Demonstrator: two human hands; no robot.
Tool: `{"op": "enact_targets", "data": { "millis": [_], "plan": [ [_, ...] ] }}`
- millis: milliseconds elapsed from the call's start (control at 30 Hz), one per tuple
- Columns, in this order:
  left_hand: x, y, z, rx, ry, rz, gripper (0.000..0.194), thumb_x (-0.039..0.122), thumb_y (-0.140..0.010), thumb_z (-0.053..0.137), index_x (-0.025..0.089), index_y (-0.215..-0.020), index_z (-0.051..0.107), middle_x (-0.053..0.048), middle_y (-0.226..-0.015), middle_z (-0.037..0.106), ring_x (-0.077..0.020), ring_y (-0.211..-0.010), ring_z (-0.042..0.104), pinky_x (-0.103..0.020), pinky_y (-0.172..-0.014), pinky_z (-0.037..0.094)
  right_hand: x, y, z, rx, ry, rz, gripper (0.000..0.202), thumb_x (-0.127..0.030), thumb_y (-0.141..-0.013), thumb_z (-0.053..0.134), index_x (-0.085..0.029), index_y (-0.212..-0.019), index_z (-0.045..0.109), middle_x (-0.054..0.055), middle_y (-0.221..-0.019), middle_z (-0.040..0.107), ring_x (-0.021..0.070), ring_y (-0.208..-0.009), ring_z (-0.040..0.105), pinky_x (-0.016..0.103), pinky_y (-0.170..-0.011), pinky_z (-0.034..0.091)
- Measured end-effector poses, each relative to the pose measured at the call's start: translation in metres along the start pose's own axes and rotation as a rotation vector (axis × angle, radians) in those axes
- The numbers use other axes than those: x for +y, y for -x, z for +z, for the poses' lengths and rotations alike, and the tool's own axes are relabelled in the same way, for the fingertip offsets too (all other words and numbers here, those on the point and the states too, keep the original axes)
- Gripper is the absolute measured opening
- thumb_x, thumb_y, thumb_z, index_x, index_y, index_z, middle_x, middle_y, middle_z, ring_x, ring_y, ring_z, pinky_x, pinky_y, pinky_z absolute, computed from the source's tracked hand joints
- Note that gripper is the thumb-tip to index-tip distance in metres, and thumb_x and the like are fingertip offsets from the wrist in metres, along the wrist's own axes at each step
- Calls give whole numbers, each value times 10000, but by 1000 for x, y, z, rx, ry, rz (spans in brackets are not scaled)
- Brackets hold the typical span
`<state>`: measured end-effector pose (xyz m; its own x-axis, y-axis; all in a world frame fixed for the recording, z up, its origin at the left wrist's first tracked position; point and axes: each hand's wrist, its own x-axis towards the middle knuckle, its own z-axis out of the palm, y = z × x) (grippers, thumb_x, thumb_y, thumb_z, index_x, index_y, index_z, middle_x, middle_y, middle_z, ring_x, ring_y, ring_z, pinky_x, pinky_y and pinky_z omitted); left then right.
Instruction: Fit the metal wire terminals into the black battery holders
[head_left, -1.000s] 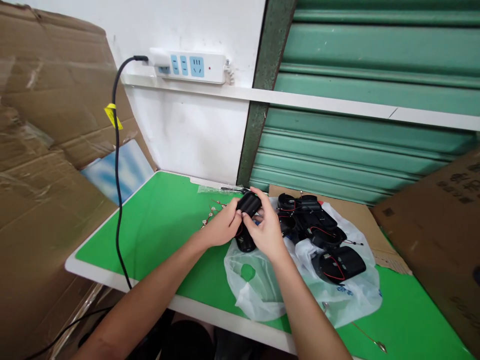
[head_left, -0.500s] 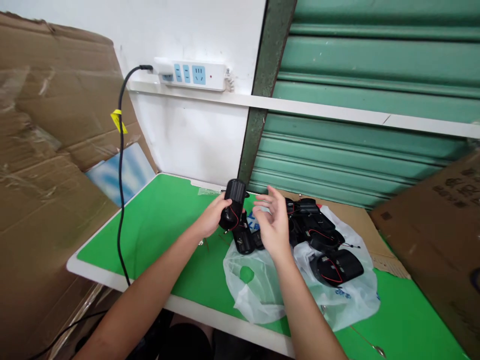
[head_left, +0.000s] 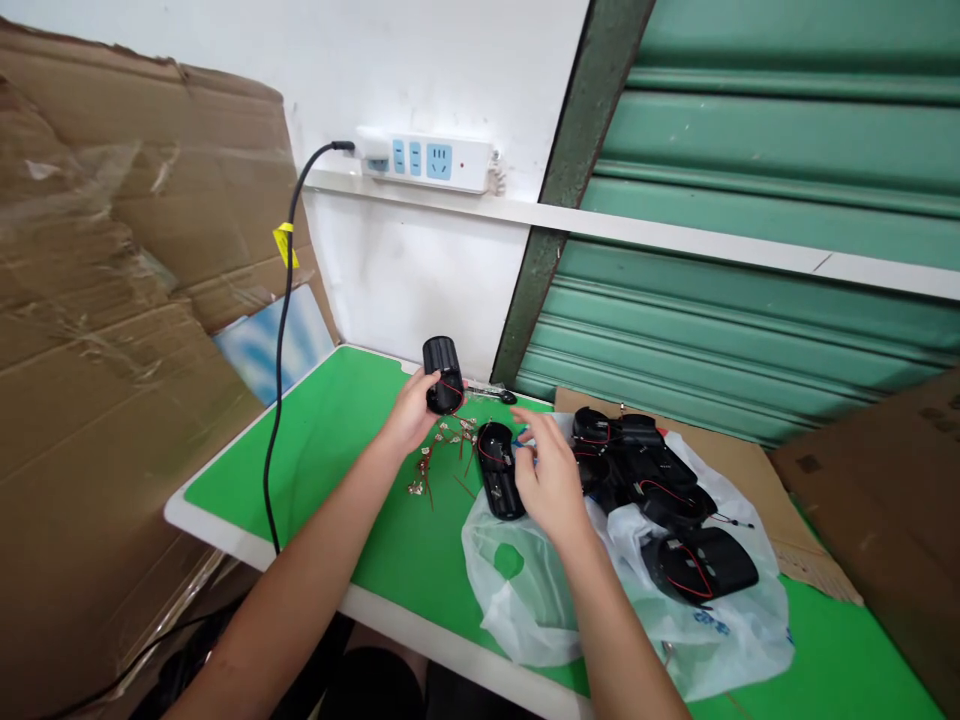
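Note:
In my left hand (head_left: 412,412) is a black plastic housing (head_left: 444,372) with a ribbed battery-like compartment and a thin red wire, tilted up over the table. My right hand (head_left: 546,468) holds nothing; its fingers are apart, beside a similar housing with a red wire (head_left: 500,475) that lies on the table. Small metal contacts with brown-red wires (head_left: 424,468) are scattered below my left hand. To the right, several more black housings (head_left: 701,565) lie piled on a white plastic bag (head_left: 525,610).
The green tabletop (head_left: 300,450) has a white edge. Cardboard stands left (head_left: 135,300) and right (head_left: 885,480). A black cable (head_left: 279,360) hangs from the power strip (head_left: 427,160) down past the table's left side. A green shutter (head_left: 750,330) is behind.
My left hand has moved the held housing left, away from the other housing and the right hand. The scattered contacts now show. The camera view has shifted slightly left.

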<state>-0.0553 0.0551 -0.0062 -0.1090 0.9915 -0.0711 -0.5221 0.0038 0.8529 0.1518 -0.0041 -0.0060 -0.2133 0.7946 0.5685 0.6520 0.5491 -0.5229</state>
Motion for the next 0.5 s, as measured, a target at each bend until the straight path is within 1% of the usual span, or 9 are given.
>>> {"op": "enact_targets", "data": {
  "millis": [33,100,167,200,267,367,500],
  "plan": [
    [0,-2,-3,17,-51,-2,229,264,-868,570,159,-1069,596,-59,-883,735,-195,-818,715,-330,-745,583,0,1,2,-10,97,-17,415,-94,-858,440,-202,-1225,602,98,-1123,668,240,-947,637,383,-826,517],
    [0,-8,-11,66,-187,12,239,287,-848,554,166,-1045,614,-34,-851,725,-192,-793,702,-302,-715,567,2,4,7,-22,298,-27,301,-152,-885,498,-185,-1149,640,117,-1073,686,295,-987,615,430,-848,482],
    [0,-14,-19,106,-285,41,228,286,-825,556,166,-1003,632,-24,-840,722,-196,-817,690,-293,-743,555,4,7,12,-36,430,-35,248,-199,-899,549,-173,-1126,646,120,-1022,708,319,-976,601,450,-846,441],
    [-1,-16,-23,112,-304,53,222,282,-818,558,165,-988,639,-26,-846,726,-202,-844,687,-293,-765,551,6,8,15,-44,459,-41,245,-207,-900,566,-171,-1130,643,118,-1010,717,320,-974,599,452,-851,422],
    [-3,-19,-26,100,-301,63,225,292,-821,553,164,-978,650,-36,-868,735,-215,-895,684,-298,-794,546,8,10,17,-51,467,-52,248,-206,-904,578,-170,-1143,634,109,-1002,728,314,-985,598,454,-876,390],
    [-9,-21,-25,73,-288,81,268,346,-820,555,169,-991,662,-38,-901,741,-220,-924,684,-306,-823,539,8,8,16,-30,437,-48,241,-204,-918,567,-174,-1150,628,96,-1008,729,296,-988,597,445,-901,364],
    [-16,-23,-23,92,-247,121,359,478,-814,561,173,-974,659,-42,-882,738,-225,-904,693,-318,-833,527,-4,5,9,38,344,-75,221,-207,-958,522,-178,-1140,644,86,-1019,707,263,-970,582,396,-865,382]
  ]
}}
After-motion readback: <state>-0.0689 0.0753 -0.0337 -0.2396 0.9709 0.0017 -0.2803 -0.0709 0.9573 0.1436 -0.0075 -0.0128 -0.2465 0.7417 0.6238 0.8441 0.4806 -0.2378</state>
